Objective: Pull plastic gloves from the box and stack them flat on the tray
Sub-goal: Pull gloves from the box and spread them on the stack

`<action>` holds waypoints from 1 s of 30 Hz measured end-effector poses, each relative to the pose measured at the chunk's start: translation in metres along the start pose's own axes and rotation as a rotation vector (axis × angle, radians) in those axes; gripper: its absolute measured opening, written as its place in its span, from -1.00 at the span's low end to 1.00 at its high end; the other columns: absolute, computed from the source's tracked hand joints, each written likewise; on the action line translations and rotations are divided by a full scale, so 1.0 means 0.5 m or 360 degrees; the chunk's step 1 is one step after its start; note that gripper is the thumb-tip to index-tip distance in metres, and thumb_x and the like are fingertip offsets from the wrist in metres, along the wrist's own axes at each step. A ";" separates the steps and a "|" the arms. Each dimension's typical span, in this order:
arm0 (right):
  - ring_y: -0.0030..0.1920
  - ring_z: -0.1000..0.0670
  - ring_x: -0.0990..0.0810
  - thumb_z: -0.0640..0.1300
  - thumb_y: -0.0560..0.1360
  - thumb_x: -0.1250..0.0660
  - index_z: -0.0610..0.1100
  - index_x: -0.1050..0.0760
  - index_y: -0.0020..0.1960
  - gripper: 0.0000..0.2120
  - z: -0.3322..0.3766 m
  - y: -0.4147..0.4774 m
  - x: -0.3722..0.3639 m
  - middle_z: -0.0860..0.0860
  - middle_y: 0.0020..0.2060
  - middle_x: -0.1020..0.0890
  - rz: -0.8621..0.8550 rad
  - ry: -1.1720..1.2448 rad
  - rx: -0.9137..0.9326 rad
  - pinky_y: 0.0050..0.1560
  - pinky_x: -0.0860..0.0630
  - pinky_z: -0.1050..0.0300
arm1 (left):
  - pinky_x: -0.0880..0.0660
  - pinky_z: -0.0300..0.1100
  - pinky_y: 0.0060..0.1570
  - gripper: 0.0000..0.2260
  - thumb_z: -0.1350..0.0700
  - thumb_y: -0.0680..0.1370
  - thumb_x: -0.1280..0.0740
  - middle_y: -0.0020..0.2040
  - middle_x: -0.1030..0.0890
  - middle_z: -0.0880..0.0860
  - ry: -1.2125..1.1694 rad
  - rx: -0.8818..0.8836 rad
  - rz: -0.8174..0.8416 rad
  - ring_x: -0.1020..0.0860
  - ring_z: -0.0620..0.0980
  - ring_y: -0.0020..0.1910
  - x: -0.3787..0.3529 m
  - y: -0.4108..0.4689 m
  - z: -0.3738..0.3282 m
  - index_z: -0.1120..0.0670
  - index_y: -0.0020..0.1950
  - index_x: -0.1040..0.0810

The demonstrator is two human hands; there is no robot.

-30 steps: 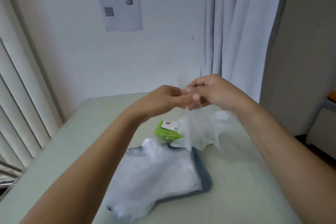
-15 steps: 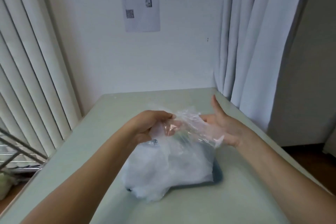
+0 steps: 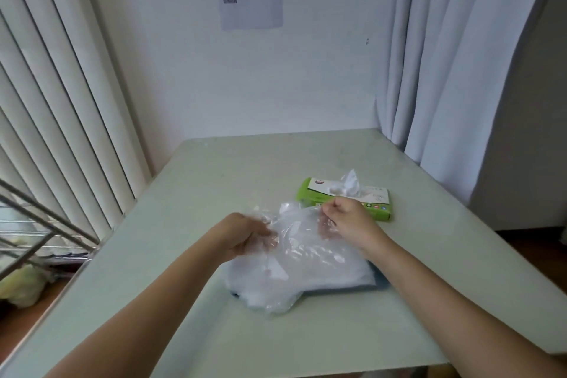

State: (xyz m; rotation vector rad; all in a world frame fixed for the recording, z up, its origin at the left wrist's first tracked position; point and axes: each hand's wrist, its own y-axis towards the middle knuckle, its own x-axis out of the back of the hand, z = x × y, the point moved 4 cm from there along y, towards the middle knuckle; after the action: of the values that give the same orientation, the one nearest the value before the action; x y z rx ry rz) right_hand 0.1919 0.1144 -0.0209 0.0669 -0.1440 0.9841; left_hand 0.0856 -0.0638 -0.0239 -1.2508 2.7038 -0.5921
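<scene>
A pile of clear plastic gloves [image 3: 306, 276] covers a dark blue tray [image 3: 382, 282], of which only the right edge and a bit of the front left show. My left hand [image 3: 245, 235] grips the left edge of the top glove [image 3: 299, 232]. My right hand [image 3: 346, 221] pinches its right edge, fingers curled, and the glove lies stretched between both hands low over the pile. Behind my right hand sits the green glove box [image 3: 372, 205] with a glove [image 3: 349, 182] sticking up out of its slot.
The pale green table [image 3: 214, 181] meets a white wall at the back. Vertical blinds hang at the left, with a metal rack [image 3: 36, 233] below them. A grey curtain [image 3: 429, 70] hangs at the right.
Both hands have come down from chest height with the glove and spread it over the pile. My right hand went from open to pinching. The view has tilted down and the box is in sight again.
</scene>
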 end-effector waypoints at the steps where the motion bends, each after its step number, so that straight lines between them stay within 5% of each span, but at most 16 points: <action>1: -0.45 0.03 -0.46 -0.28 0.61 -0.16 -0.18 -0.44 -0.20 -0.78 -0.001 0.002 0.004 -0.05 -0.38 -0.49 -0.0049 -0.0146 0.0090 -0.44 -0.47 0.18 | -0.45 -0.31 -0.52 -0.91 0.41 0.50 -0.31 -0.35 -0.57 0.15 0.0100 -0.0017 -0.0036 -0.54 -0.06 -0.53 0.007 0.000 0.004 0.29 -0.17 -0.57; 4: -0.44 0.17 -0.43 -0.23 0.59 -0.20 -0.02 -0.46 -0.18 -0.78 0.010 -0.003 0.009 0.06 -0.40 -0.48 -0.0097 -0.0520 0.0461 -0.34 -0.37 0.22 | -0.54 -0.26 -0.42 -0.90 0.39 0.52 -0.30 -0.25 -0.62 0.16 0.0216 -0.0096 -0.0077 -0.60 -0.04 -0.43 0.017 -0.006 0.000 0.28 -0.03 -0.58; 7: -0.34 0.17 -0.50 -0.23 0.59 -0.23 0.06 -0.50 -0.13 -0.78 0.050 -0.016 0.006 0.14 -0.38 -0.55 -0.0052 -0.0479 0.0755 -0.25 -0.40 0.33 | -0.58 -0.23 -0.35 -0.89 0.38 0.53 -0.31 -0.17 -0.64 0.17 0.0082 -0.0301 -0.0089 -0.60 0.01 -0.36 0.018 -0.017 -0.037 0.26 0.03 -0.56; 12: -0.20 -0.33 -0.53 -0.08 0.59 -0.21 0.16 -0.55 -0.01 -0.82 0.123 -0.039 0.016 0.01 -0.24 -0.64 -0.0112 -0.0350 0.1100 -0.21 -0.48 -0.07 | -0.57 -0.20 -0.32 -0.89 0.35 0.58 -0.25 -0.19 -0.64 0.10 -0.0064 -0.0702 -0.0175 -0.56 -0.01 -0.40 0.026 -0.049 -0.099 0.21 -0.01 -0.55; 14: -0.25 -0.35 -0.52 -0.07 0.60 -0.20 0.17 -0.54 0.04 -0.81 0.137 -0.051 0.020 0.07 -0.22 -0.66 -0.0132 -0.0318 0.1190 -0.20 -0.49 -0.14 | -0.55 -0.19 -0.33 -0.86 0.34 0.59 -0.22 -0.24 -0.64 0.06 -0.0072 -0.0843 -0.0221 -0.55 -0.02 -0.42 0.031 -0.056 -0.106 0.19 -0.03 -0.56; 17: -0.30 -0.22 -0.52 -0.15 0.62 -0.21 0.10 -0.53 0.10 -0.80 0.108 -0.037 0.019 0.15 -0.20 -0.68 -0.0119 -0.0391 0.1002 -0.25 -0.45 -0.02 | -0.54 -0.22 -0.40 -0.84 0.35 0.59 -0.21 -0.26 -0.63 0.08 -0.0003 -0.0789 -0.0276 -0.53 -0.04 -0.48 0.024 -0.046 -0.088 0.18 -0.07 -0.56; 21: -0.38 0.22 -0.54 -0.23 0.55 -0.29 0.05 -0.49 -0.02 -0.83 0.006 0.016 0.028 -0.07 -0.02 -0.68 -0.0109 -0.0567 0.0425 -0.42 -0.36 0.34 | -0.42 -0.32 -0.53 -0.83 0.36 0.56 -0.24 -0.29 -0.60 0.08 0.0270 -0.0472 -0.0392 -0.44 -0.11 -0.60 0.009 0.001 -0.022 0.17 -0.11 -0.59; 24: -0.55 0.17 -0.39 -0.20 0.53 -0.32 -0.07 -0.48 -0.02 -0.94 -0.045 0.033 0.036 -0.11 -0.08 -0.61 -0.0123 -0.0627 0.0154 -0.60 -0.24 0.36 | -0.34 -0.34 -0.59 -0.87 0.30 0.56 -0.27 -0.37 -0.58 0.03 0.0480 -0.0390 -0.0435 -0.37 -0.13 -0.66 0.006 0.028 0.008 0.19 -0.12 -0.59; 30: -0.32 0.05 -0.52 -0.15 0.53 -0.32 -0.11 -0.46 0.00 -0.92 -0.076 0.025 0.045 -0.05 -0.10 -0.50 -0.0104 -0.0934 0.0112 -0.45 -0.33 0.33 | -0.38 -0.32 -0.50 -0.85 0.23 0.46 -0.32 -0.38 -0.60 -0.01 0.1119 -0.0302 -0.0477 -0.46 -0.08 -0.51 0.017 0.043 0.027 0.11 -0.31 -0.53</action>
State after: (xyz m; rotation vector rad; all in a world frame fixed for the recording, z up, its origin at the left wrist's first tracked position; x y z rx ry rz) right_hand 0.1973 0.1445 -0.0549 0.4236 -0.6409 0.8814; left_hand 0.0681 -0.0618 -0.0439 -1.7973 3.1980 -0.9880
